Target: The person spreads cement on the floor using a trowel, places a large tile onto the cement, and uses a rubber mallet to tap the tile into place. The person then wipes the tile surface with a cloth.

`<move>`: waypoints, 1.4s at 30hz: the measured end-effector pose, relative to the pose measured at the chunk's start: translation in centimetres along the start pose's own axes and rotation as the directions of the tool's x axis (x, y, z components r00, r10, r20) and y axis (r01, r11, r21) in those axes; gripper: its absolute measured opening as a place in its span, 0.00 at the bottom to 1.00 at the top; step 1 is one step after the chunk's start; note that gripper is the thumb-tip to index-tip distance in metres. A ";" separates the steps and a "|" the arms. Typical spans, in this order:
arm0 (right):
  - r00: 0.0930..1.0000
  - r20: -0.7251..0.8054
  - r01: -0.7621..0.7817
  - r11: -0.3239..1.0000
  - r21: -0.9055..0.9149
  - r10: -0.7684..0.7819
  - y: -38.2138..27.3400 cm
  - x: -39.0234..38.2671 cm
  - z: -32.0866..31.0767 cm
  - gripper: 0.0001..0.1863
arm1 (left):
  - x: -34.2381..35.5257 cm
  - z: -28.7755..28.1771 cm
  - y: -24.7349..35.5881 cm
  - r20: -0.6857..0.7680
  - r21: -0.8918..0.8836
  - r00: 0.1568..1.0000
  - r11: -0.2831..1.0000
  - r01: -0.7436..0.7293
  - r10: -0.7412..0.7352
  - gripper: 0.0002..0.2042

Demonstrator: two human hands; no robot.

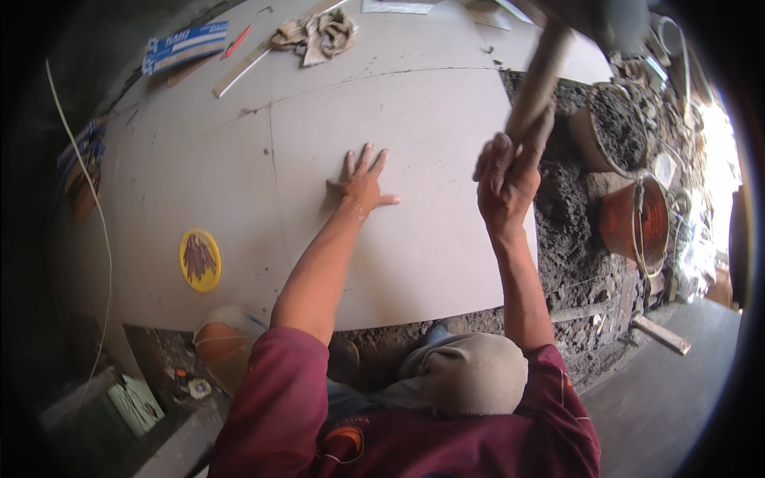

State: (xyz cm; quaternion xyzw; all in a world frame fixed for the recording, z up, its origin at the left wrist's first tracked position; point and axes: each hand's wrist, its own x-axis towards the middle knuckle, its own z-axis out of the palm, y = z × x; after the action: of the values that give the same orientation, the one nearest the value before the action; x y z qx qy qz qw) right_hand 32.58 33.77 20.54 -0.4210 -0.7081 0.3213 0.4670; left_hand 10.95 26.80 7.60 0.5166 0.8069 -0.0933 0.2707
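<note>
My left hand [362, 183] lies with fingers spread on a large pale floor tile [422, 239]. To its right, my right hand [510, 179] grips the wooden handle of a mallet [536, 84], raised above the tile's right edge; the grey head at the top right is blurred. Fine seams run between this tile and those beside it. Wet dark mortar [562, 215] lies along the right edge.
A rumpled rag [315, 36], red pen-like tool [237, 41] and blue-striped packet [183, 46] lie at the back. A yellow-rimmed oval object [199, 259] is at left, near a loose cable [100, 207]. Mortar bucket [613, 127] and orange bucket [633, 227] stand right.
</note>
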 end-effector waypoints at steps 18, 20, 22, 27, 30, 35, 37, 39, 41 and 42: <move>0.944 0.290 -0.025 0.911 -0.411 0.157 5.9 -2.6 3.2 0.31 | -0.7 -1.8 0.2 0.127 0.029 0.990 0.998 0.061 -0.064 0.58; 0.927 0.278 -0.118 0.901 -0.417 0.251 5.4 -1.8 2.6 0.34 | -0.5 -1.4 0.3 0.135 0.035 0.989 0.997 0.062 -0.066 0.59; 0.951 0.223 -0.176 0.969 -0.175 0.213 3.4 1.1 0.2 0.32 | -0.2 -0.8 0.2 0.108 0.041 0.992 0.998 0.054 -0.058 0.59; 0.998 -0.056 0.011 0.999 -0.045 -0.014 1.1 2.0 -0.3 0.33 | 1.1 0.2 0.3 0.025 0.015 1.000 1.000 0.018 -0.018 0.62; 0.993 -0.097 0.057 0.988 -0.145 -0.072 3.2 -1.1 0.8 0.34 | 1.8 -0.9 1.4 0.100 0.085 0.991 0.993 0.081 -0.089 0.63; 0.826 0.257 -0.355 0.816 -0.457 0.503 6.2 -2.1 0.3 0.37 | 1.5 -3.1 3.3 0.147 0.132 0.982 0.986 0.102 -0.121 0.63; 0.961 0.183 -0.167 0.965 -0.204 0.206 6.0 -1.6 0.1 0.37 | 1.2 -3.5 3.5 0.149 0.164 0.981 0.981 0.103 -0.128 0.64; 0.989 0.117 -0.078 0.993 -0.086 0.087 5.5 -1.8 0.2 0.38 | 1.1 -3.5 3.6 0.147 0.172 0.980 0.979 0.106 -0.132 0.64; 0.998 0.034 -0.042 0.986 -0.161 0.048 5.1 -2.5 0.4 0.35 | 1.2 -3.5 3.6 0.114 0.161 0.986 0.982 0.098 -0.118 0.64; 1.000 0.028 0.019 0.986 -0.167 -0.015 5.1 -2.9 0.6 0.34 | 1.3 -3.6 3.7 0.121 0.164 0.985 0.981 0.101 -0.122 0.63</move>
State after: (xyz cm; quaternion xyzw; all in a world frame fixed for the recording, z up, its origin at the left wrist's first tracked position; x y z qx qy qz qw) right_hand 34.20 33.40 14.84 -0.4483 -0.7423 0.2624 0.4233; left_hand 12.57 31.01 10.36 0.4828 0.8054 -0.2052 0.2757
